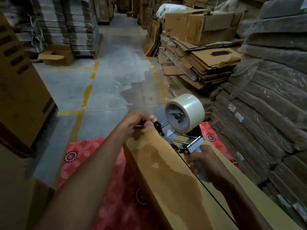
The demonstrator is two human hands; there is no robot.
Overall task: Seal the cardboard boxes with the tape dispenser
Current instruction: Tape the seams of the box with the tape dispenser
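Tape dispenser (181, 130) sits at four o'clock, on the far end of your cardboard box (166, 171). It's light and rigid, so stay on the handle. Your right hand (201, 160) has its grip wrapped there. At nine o'clock of it, your left hand (136, 123) pinches what looks like the thin, sticky tape end (151, 117). Box flaps are closed, contents hidden. A red mat (93, 163) lies beneath.
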